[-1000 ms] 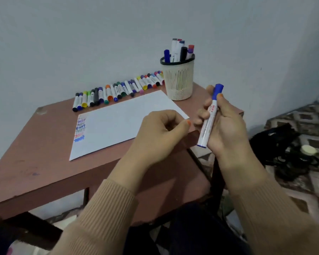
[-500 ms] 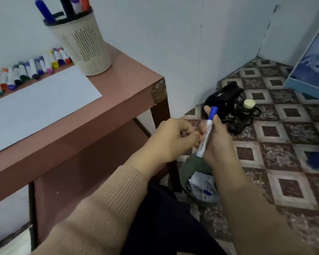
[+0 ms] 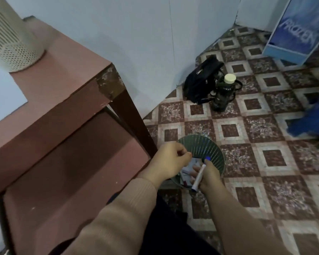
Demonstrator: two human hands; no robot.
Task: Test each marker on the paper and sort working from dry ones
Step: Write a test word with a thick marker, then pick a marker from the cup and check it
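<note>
White marker, blue cap seemingly on, tilted over the green bin, in the right hand.

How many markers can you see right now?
1. The marker is in the right hand, held over the green bin. More may be hidden among the papers in the bin, and the cup is cut off at the top.

A reddish-brown table is located up and left of the fingers of the left hand; a perforated cream holder and a sheet of paper are carried on its top. A green slatted bin is stood on the tiled floor directly below the fingers of the right hand. Well beyond those fingers, a black bag and a cream-capped bottle are placed side by side, with a blue box farther right.
</note>
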